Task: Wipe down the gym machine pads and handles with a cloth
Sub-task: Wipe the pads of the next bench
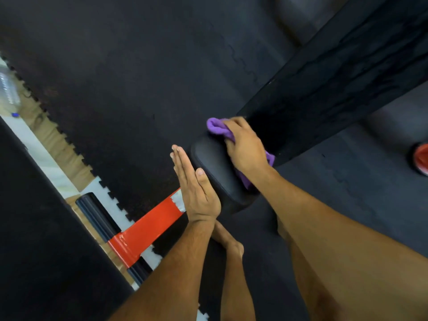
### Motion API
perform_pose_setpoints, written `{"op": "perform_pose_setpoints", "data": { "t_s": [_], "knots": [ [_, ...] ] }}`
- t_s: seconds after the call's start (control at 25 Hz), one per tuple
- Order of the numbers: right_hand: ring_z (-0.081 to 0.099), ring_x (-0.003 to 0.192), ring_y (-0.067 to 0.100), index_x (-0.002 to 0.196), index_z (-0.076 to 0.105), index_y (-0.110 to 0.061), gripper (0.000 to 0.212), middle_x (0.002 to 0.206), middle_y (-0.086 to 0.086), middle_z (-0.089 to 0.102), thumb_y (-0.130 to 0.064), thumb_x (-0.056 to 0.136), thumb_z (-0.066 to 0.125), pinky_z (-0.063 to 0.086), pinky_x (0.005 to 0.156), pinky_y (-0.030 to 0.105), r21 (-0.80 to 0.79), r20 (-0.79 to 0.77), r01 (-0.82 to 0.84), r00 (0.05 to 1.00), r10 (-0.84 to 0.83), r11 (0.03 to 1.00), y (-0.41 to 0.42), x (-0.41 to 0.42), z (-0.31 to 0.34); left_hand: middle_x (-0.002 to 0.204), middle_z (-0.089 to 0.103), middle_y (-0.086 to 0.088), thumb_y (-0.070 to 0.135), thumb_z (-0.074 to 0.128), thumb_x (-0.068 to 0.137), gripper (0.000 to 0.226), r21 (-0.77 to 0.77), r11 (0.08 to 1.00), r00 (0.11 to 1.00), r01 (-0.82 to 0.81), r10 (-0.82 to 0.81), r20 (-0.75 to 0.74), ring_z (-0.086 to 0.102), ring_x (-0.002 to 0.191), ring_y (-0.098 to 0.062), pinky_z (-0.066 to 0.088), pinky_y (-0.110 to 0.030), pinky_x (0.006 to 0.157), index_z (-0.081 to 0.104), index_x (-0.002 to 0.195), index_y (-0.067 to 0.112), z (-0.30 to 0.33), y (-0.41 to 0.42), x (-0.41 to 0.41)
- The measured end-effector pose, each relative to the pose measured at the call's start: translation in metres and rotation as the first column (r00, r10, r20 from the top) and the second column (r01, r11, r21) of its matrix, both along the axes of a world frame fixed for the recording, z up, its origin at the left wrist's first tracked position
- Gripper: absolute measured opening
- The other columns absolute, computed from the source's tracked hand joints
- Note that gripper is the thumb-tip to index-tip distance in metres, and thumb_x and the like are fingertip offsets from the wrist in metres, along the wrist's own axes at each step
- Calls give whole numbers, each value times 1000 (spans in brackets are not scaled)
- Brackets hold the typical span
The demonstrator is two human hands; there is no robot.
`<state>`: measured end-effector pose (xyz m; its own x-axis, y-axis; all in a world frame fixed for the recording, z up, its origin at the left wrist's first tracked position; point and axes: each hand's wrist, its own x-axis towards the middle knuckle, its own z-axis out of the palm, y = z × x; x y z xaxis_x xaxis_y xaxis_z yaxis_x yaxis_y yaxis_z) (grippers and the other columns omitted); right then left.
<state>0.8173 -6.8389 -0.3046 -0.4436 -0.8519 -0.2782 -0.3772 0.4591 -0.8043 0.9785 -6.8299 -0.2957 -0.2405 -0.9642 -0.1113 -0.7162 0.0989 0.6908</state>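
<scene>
Starting at the far left edge of the floor, a clear plastic bottle (pixel 8 88) with a blue cap is seen lying on pale flooring beside the toothed border of the black rubber mat (pixel 120 72). Further right, a black roller (pixel 96 215) is seen joined to a red steel bar (pixel 148 224) that runs up toward the pad. The left hand (pixel 193 184) is held flat with its fingers straight and together, the palm side set against the left end of the black pad (pixel 214 170); nothing is gripped by it. A bare foot (pixel 228 239) is seen on the mat below that wrist. The right hand (pixel 246 147) is laid on the top of the pad near its far edge, with the fingers curled over a purple cloth (pixel 218 128), which is bunched under the palm and shows at the fingertips and again below the wrist. Beyond the pad, a long black padded beam (pixel 335 72) runs up to the top right corner. At the right edge of the floor, part of a red and black round object (pixel 420 158) is visible; what it is cannot be told.
</scene>
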Motion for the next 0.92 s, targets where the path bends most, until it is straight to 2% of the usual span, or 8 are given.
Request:
{"op": "perform_pose_setpoints", "data": {
  "t_s": [0.12, 0.28, 0.4, 0.48, 0.6, 0.68, 0.84, 0.92],
  "knots": [
    [58, 115, 19, 130, 62, -17, 45, 128, -3, 55, 2, 90, 58, 44, 96, 26, 73, 48, 47, 998, -51, 996, 78, -10, 9, 172, 2, -5, 28, 26, 107, 63, -17, 996, 988, 92, -89, 123, -5, 159, -14, 1, -43, 130, 9, 163, 3, 16, -8, -6],
    [55, 111, 8, 130, 61, -24, 38, 129, -10, 52, -7, 98, 56, 46, 94, 25, 196, 20, 309, 948, -319, 931, 133, -15, 22, 172, 14, -12, 32, 28, 107, 64, -96, 987, 974, 129, -108, 199, 8, 160, -21, 6, -46, 130, 17, 162, 1, 21, -23, -35],
    [51, 118, 8, 130, 60, -24, 44, 131, -12, 50, -6, 91, 53, 40, 101, 20, 66, 64, 141, 987, -145, 988, 87, 9, 13, 169, 24, -15, 29, 27, 106, 62, -172, 972, 968, 159, -120, 218, 17, 158, -24, 10, -46, 129, 25, 160, -2, 10, -19, -35],
    [54, 115, 18, 129, 59, -24, 44, 130, -6, 52, -12, 87, 52, 47, 92, 32, 59, -5, 64, 998, -64, 996, 60, 9, -12, 168, 25, -14, 29, 26, 104, 63, -182, 966, 961, 183, -136, 240, 18, 158, -24, 12, -46, 129, 27, 159, -1, 9, -18, -30],
    [58, 107, 29, 127, 58, -25, 36, 127, 0, 53, -15, 93, 52, 47, 77, 38, 260, -56, 139, 990, -129, 956, 35, -22, -54, 168, 28, -13, 30, 24, 104, 63, -189, 962, 953, 198, -143, 268, 20, 158, -24, 14, -48, 128, 29, 159, -1, 8, -20, -34],
    [58, 104, 33, 122, 55, -23, 26, 121, 4, 52, -20, 99, 46, 39, 73, 37, 411, 8, 151, 985, -170, 899, 30, -39, -68, 167, 28, -13, 30, 23, 104, 63, -183, 961, 949, 205, -150, 278, 20, 158, -24, 15, -50, 128, 30, 158, -1, 12, -19, -34],
    [58, 101, 26, 117, 55, -24, 22, 116, -2, 50, -16, 99, 49, 42, 76, 35, 398, 46, 136, 985, -167, 907, 73, -33, -41, 166, 30, -15, 27, 25, 103, 62, -190, 961, 951, 201, -145, 273, 22, 157, -26, 16, -51, 128, 31, 157, -3, 13, -20, -35],
    [57, 106, 15, 120, 58, -26, 34, 121, -8, 52, -7, 92, 54, 46, 88, 31, 255, 31, 133, 989, -146, 958, 85, -11, -11, 165, 32, -16, 26, 25, 103, 62, -208, 957, 954, 201, -143, 263, 24, 157, -27, 17, -51, 128, 32, 156, -4, 12, -19, -34]
  ]
}}
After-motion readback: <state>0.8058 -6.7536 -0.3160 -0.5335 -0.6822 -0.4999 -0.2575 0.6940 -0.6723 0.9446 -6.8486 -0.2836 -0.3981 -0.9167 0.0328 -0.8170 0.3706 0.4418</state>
